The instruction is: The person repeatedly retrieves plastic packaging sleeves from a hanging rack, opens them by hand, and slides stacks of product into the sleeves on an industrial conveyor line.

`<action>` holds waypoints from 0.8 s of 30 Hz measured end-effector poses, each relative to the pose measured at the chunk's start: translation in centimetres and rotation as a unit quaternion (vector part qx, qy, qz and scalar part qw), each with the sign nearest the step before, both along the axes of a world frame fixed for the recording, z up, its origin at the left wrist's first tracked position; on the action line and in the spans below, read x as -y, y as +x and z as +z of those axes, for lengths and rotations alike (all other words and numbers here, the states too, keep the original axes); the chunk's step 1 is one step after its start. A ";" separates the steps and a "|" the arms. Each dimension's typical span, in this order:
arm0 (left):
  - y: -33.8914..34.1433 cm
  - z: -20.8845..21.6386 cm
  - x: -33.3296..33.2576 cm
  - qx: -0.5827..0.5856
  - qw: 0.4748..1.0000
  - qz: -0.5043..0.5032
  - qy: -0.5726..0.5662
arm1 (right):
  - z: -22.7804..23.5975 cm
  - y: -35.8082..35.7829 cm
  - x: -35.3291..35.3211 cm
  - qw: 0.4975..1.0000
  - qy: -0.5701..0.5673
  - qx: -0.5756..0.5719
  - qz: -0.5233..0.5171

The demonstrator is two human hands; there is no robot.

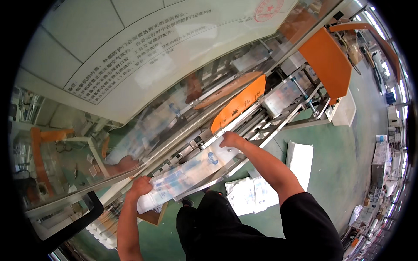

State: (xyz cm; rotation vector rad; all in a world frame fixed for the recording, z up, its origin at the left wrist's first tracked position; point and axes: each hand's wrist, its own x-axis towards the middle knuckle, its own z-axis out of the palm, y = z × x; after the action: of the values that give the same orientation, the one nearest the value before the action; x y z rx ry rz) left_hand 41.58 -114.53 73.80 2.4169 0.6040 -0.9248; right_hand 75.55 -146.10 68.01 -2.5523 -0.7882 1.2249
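A long, soft pack in white and clear plastic with blue and pastel print (187,174) lies slantwise along the rail of a machine. My left hand (141,186) is closed on its near-left end, the fingers curled over the edge. At its far-right end, my right hand (230,140) grips the top corner with bent fingers. Between the hands the pack lies along the metal conveyor (193,148), its film slightly creased. Just beyond my right hand stands an orange plate (239,104) with handwriting on it.
A transparent guard panel (174,87) bearing a printed notice rises ahead and reflects my arms. Further along the conveyor lies another printed pack (285,95) near an orange cover (326,65). White packs (252,193) rest on the green floor beside my legs. A black handle (93,213) juts out at left.
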 end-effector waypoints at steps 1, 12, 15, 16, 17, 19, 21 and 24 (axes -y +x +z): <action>0.0 -0.1 0.2 0.007 1.000 -0.006 0.004 | -0.5 -0.3 0.6 0.999 0.019 0.034 0.009; -1.3 -0.6 1.1 -0.002 1.000 -0.013 0.011 | 7.2 -4.1 4.9 0.960 0.183 0.183 0.106; -1.1 -0.5 1.2 0.022 1.000 0.021 -0.008 | 5.8 -3.2 5.6 0.976 0.197 0.089 0.012; -1.0 -0.6 1.2 0.015 1.000 0.013 -0.001 | 5.4 -2.9 5.7 0.974 0.212 0.079 -0.017; -1.1 -1.0 1.0 0.008 1.000 0.006 0.006 | 5.0 -2.6 5.8 0.970 0.228 0.068 -0.045; -1.7 -1.4 0.6 0.001 1.000 0.006 0.015 | 7.0 -2.1 4.6 0.986 0.143 0.007 -0.090; -1.8 -1.6 0.4 0.007 1.000 0.007 0.013 | 6.1 -1.8 4.8 0.987 0.118 0.018 -0.103; -1.3 -1.5 0.6 0.009 1.000 0.019 0.003 | 4.6 -2.0 5.2 0.977 0.160 0.058 -0.131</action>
State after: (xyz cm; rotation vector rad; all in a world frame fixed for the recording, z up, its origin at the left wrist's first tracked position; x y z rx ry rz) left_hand 40.30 -115.08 72.28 2.4085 0.6448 -0.8862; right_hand 73.53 -151.32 72.62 -2.3827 -0.5902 0.8045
